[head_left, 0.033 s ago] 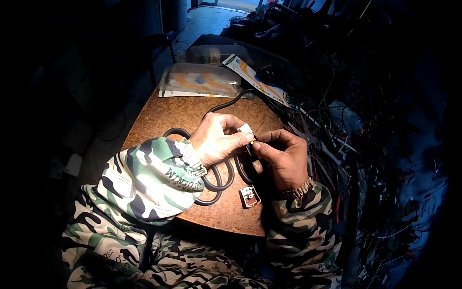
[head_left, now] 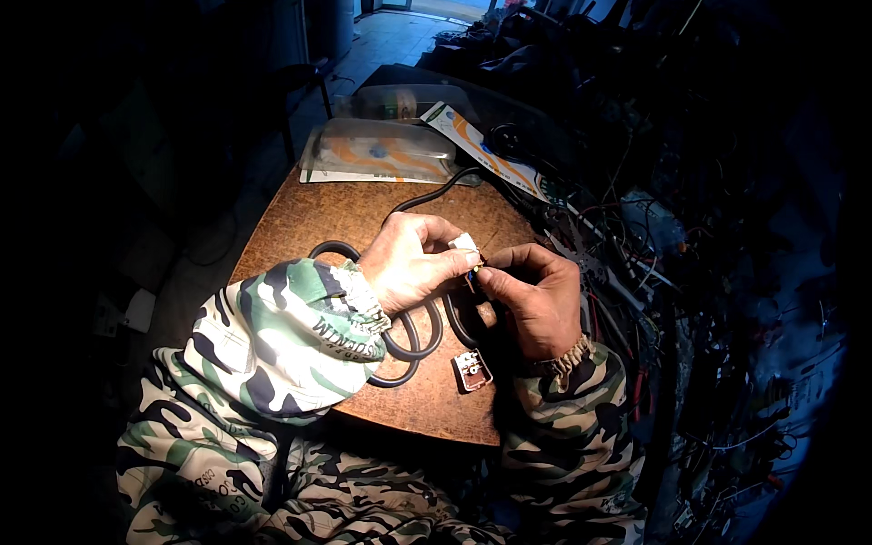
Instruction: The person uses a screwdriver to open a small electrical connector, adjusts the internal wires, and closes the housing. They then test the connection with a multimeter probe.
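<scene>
Between the thumb and fingers of my left hand (head_left: 407, 259) is a small white plug part (head_left: 463, 242), held above the wooden tabletop. My right hand (head_left: 536, 295) meets it from the right, thumb and forefinger pinched on thin coloured wires (head_left: 473, 272), one of them yellowish and one blue. Fingertips hide most of the joint between wires and plug part. A thick black cable (head_left: 434, 322) lies in loops below and behind my left hand. Nearer the front edge sits an open plug cover (head_left: 472, 371), white and brown, hollow side up.
At the back of the wooden table (head_left: 309, 209) lie clear plastic blister packs (head_left: 386, 145) and a white-and-orange backing card (head_left: 486, 150). Tangled wires and pliers-like tools (head_left: 604, 272) crowd the right side. Surroundings are dark.
</scene>
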